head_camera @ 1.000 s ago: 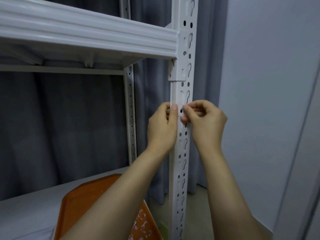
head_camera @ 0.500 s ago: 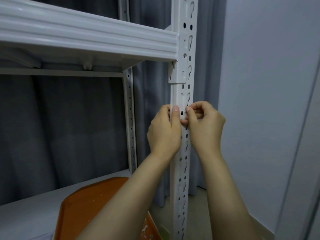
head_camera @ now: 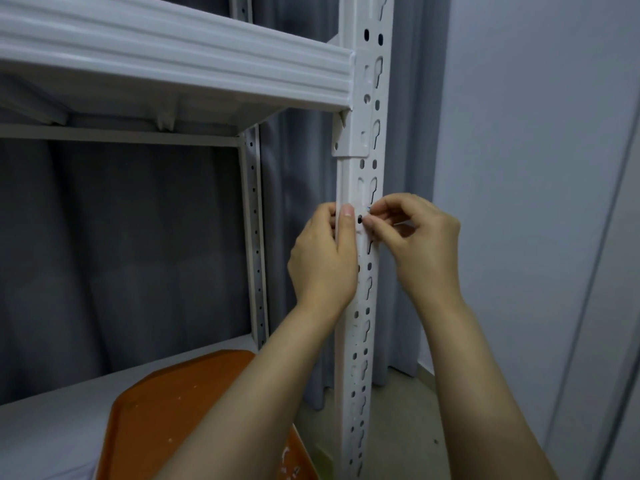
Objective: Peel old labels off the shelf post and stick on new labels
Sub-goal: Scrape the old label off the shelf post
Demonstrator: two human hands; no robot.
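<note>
Barely any change: my left hand (head_camera: 323,258) still grips the shelf post (head_camera: 362,341) below the beam bracket (head_camera: 349,140), thumb pressed flat, while my right hand (head_camera: 419,237) pinches the label (head_camera: 367,212) edge on the post face, slightly lifted now, so peeling's probably just starting.

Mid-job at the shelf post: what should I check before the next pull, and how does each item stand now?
1. Post steadied: ok. The left hand grips the white perforated metal shelf post, with the thumb on its front face.
2. Hold on the label: ok. The right hand pinches the small white label at its right edge.
3. How much of the label is lifted: cannot tell, since the fingers cover it.
4. Old or new label: cannot tell.
5. Place for scraps: ok. The orange plastic tray lies on the lower shelf below the hands.
</note>
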